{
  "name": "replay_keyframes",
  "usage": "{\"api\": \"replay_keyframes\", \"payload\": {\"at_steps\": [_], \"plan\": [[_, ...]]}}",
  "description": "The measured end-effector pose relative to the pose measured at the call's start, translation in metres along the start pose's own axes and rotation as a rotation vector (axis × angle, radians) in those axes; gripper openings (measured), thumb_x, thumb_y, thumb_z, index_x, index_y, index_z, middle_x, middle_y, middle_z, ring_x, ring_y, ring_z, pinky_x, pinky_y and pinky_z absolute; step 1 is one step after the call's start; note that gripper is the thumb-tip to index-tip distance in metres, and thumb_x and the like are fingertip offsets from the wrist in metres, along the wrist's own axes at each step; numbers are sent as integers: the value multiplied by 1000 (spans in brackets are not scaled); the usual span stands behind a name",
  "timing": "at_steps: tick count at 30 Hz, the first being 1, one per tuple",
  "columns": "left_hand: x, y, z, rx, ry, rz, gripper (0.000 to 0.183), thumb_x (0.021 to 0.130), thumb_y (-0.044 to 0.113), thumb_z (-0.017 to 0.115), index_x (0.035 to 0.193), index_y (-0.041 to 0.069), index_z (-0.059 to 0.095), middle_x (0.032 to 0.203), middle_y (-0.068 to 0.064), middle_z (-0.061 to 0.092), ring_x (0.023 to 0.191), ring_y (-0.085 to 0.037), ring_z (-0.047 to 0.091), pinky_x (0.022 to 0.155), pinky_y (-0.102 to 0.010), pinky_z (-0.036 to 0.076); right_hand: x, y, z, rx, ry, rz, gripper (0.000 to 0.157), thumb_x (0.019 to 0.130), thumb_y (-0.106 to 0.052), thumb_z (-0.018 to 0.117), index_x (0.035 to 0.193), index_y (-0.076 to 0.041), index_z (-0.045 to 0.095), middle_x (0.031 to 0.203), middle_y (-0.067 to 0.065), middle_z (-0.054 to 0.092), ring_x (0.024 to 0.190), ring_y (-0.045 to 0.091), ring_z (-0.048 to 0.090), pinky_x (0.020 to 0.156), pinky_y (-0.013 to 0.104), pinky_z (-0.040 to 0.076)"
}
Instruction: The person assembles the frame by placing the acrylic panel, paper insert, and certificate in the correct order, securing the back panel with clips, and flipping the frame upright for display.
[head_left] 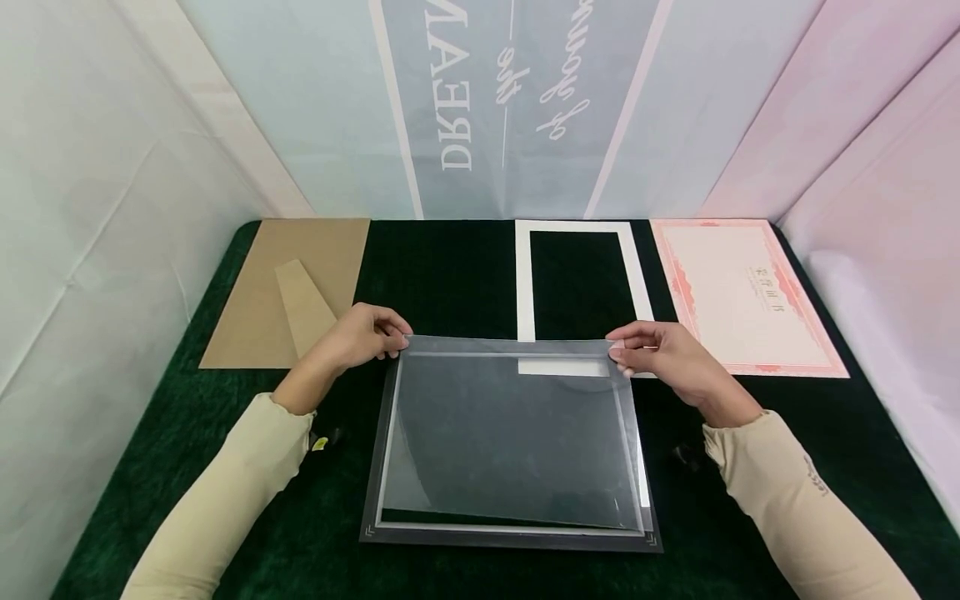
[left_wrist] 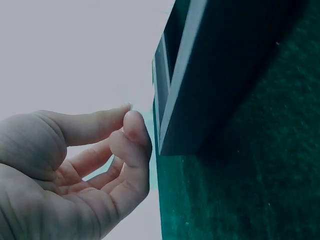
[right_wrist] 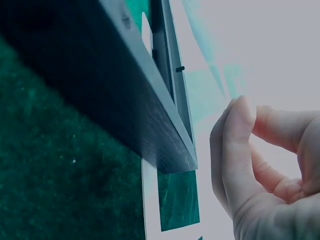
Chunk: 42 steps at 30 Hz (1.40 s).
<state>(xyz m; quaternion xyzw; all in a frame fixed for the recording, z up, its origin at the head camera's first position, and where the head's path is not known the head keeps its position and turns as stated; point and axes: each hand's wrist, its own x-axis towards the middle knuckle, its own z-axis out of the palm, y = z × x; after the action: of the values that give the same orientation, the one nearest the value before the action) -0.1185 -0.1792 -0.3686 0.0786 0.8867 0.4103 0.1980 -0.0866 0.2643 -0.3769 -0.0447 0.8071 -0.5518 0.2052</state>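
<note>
A clear sheet point(head_left: 510, 442) lies over a dark grey picture frame point(head_left: 510, 537) in the head view, its far edge reaching beyond the frame's far side. My left hand point(head_left: 360, 337) pinches the sheet's far left corner between thumb and fingers. At the far right corner, my right hand point(head_left: 663, 354) does the same. The near edge of the sheet sits slightly askew inside the frame's near rail. Both wrist views show the frame's side point(left_wrist: 235, 55) standing beside the pinching fingertips point(right_wrist: 242, 107), while the transparent sheet itself hardly shows there.
Far left on the green cloth point(head_left: 442, 267) lies a brown backing board point(head_left: 247, 308) with a stand flap point(head_left: 302, 304). A white mat border point(head_left: 525, 283) is behind the frame, partly seen through the sheet. A pink-edged certificate point(head_left: 716, 292) lies at the far right.
</note>
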Motion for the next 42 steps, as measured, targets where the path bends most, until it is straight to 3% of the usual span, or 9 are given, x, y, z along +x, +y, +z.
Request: {"api": "replay_keyframes", "payload": {"at_steps": [8, 14, 19, 38, 42], "plan": [[-3, 2, 1, -62, -46, -46, 14, 95, 4, 64, 106, -1, 70, 86, -12, 68, 70, -18, 65, 67, -29, 59, -1, 5, 1, -11, -17, 24, 39, 94, -14, 68, 124, 10, 58, 90, 2, 67, 70, 11, 63, 71, 24, 58], [-9, -2, 7, 53, -23, 1, 11, 94, 4, 65, 103, 1, 72, 84, -10, 68, 68, -18, 63, 70, -37, 59, -1, 8, 5, -36, -20, 22, 38, 94, -15, 69, 123, 7, 60, 92, 8, 68, 71, 13, 64, 72, 28, 59], [-8, -3, 10, 152, -2, 28, 9, 94, 7, 67, 101, 5, 71, 84, -8, 67, 67, -15, 62, 65, -29, 57, -1, 10, 6, -55, -13, 14, 37, 94, -15, 69, 122, 7, 61, 92, 6, 69, 71, 14, 65, 71, 29, 59], [-10, -4, 13, 149, 18, 45, 19, 93, 10, 68, 111, 4, 66, 87, -9, 66, 67, -15, 64, 64, -30, 57, 1, 10, 13, -147, 31, 12, 34, 94, -20, 69, 121, 1, 65, 103, 18, 72, 73, 14, 68, 72, 26, 59], [-12, -3, 15, 177, 25, 84, 19, 92, 11, 70, 110, 6, 67, 88, -7, 65, 69, -14, 61, 65, -29, 54, -1, 9, 16, -243, 58, -23, 30, 94, -19, 70, 118, -2, 67, 99, 15, 73, 71, 13, 69, 71, 24, 58]]}}
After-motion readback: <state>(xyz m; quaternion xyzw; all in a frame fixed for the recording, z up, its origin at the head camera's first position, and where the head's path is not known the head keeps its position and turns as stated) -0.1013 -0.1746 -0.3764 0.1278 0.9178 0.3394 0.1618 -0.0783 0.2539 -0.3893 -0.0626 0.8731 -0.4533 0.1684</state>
